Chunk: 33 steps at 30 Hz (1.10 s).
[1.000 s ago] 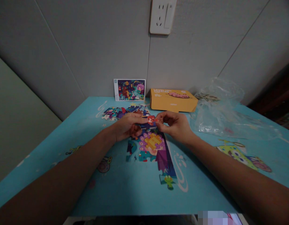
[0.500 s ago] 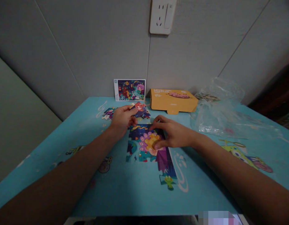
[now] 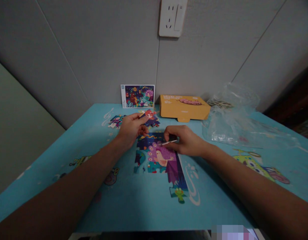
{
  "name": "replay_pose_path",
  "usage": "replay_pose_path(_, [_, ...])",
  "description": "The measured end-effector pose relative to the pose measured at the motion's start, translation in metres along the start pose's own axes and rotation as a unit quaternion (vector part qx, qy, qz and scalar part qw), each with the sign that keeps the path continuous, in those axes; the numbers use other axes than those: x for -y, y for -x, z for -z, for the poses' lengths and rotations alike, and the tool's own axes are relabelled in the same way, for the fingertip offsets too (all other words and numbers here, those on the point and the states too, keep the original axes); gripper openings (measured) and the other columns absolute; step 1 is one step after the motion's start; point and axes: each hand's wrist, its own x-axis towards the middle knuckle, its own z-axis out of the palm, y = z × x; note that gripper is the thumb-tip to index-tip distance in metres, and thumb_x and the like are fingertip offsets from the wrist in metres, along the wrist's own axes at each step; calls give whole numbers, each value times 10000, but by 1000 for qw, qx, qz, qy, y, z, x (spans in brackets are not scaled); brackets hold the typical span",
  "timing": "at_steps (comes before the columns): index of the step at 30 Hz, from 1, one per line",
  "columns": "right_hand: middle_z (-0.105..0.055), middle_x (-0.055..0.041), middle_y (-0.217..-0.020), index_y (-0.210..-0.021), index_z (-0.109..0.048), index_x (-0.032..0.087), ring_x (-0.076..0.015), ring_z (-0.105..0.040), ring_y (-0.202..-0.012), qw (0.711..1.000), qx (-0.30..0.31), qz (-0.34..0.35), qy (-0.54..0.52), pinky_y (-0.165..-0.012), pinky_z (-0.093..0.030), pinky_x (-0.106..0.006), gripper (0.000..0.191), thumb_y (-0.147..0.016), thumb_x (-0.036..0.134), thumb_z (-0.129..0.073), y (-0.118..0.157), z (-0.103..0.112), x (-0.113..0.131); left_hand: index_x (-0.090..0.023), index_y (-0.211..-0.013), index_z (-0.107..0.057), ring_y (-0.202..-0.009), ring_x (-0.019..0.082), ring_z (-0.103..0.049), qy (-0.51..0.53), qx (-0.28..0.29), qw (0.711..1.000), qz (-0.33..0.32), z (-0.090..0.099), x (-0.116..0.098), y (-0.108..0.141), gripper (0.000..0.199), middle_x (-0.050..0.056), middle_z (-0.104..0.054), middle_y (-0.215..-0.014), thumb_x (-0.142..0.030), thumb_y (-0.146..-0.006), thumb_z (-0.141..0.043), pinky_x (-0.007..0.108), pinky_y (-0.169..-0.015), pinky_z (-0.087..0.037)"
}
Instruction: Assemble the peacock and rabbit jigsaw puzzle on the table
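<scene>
The joined part of a jigsaw puzzle (image 3: 154, 164) lies on the table, showing a purple peacock-like figure, with a strip running down to a green frog piece (image 3: 179, 194). Above its right side, my right hand (image 3: 187, 141) pinches a single puzzle piece (image 3: 169, 142), tilted so mostly its thin edge shows. My left hand (image 3: 131, 130) is at the puzzle's upper left, thumb over puzzle pieces (image 3: 151, 115) with a red figure on dark purple. Its lower fingers curl near the puzzle's top edge. More loose pieces (image 3: 115, 121) lie left of that hand.
A picture card (image 3: 139, 96) leans on the wall. Beside it stands a yellow puzzle box (image 3: 185, 108). A clear plastic bag (image 3: 233, 125) with puzzle pieces inside lies at the right. The blue tabletop (image 3: 134, 206) has printed cartoon figures.
My right hand has lifted the puzzle piece off the peacock area and turned it from yellow face-on to nearly edge-on. My left hand has hardly moved.
</scene>
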Motion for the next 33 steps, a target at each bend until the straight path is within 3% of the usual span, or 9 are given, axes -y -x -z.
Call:
replay_pose_path(5, [-545,-74,-925,-805,-648,192,-178,-531,-835,975,-212,67,19,-664,-425,-296,103,-820,125,-571,-1,1,-1,-144,-752,-540,-371,90,-542,-16,51,998,28,-1,4,1,180,-47,-533,-519,-214,-744,-706,176,-339,-414])
replay_pose_path(8, [-496,-78,-973,-751,-686,201,-182,-522,-845,962,-262,79,27,-674,-433,-323,169,-800,91,-567,0,0,-4,-154,-758,-540,-334,102,-526,-45,118,990,64,-4,4,5,177,-50,-525,-472,-233,-746,-698,184,-319,-403])
replay_pose_path(11, [-483,-71,-1005,-797,-737,237,-177,-509,-826,964,-255,74,32,-670,-436,-336,241,-784,75,-559,1,-1,-7,-155,-785,-548,-315,110,-520,-56,162,981,89,-7,3,10,208,-50,-524,-448,-267,-731,-715,183,-312,-392])
replay_pose_path(16, [-519,-57,-994,-1063,-730,314,-184,-509,-862,973,-213,45,70,-723,-445,-346,502,-744,0,-503,2,-3,-13,-148,-823,-562,-321,96,-517,-23,166,983,80,-6,3,8,218,-52,-531,-461,-275,-737,-716,175,-322,-398])
replay_pose_path(19, [-526,-56,-926,-1194,-673,282,-171,-502,-806,979,-181,24,91,-698,-435,-322,590,-740,-26,-454,2,-4,-14,-140,-837,-570,-319,83,-512,-18,165,983,80,-5,4,7,223,-54,-538,-487,-271,-740,-721,172,-333,-408])
replay_pose_path(23, [-509,-57,-896,-1290,-602,246,-177,-511,-829,985,-142,15,96,-717,-440,-312,620,-757,-19,-429,1,-5,-12,-139,-835,-563,-362,115,-569,-38,226,965,127,-6,7,10,267,-21,-579,-487,-315,-742,-741,166,-342,-417])
replay_pose_path(27, [-494,-82,-996,-1416,-454,234,-206,-515,-935,989,-116,1,96,-817,-466,-358,772,-700,-49,-392,1,-8,-10,-146,-798,-525,-414,130,-617,-14,260,952,160,-9,8,13,221,35,-641,-511,-273,-788,-705,162,-398,-460])
replay_pose_path(33, [-440,-155,-1199,-1485,-304,193,-275,-489,-1102,990,-75,-27,119,-910,-472,-441,858,-666,-27,-437,1,-13,-7,-117,-895,-543,-517,141,-678,35,229,956,180,-11,7,11,48,89,-693,-609,-160,-893,-564,171,-500,-529])
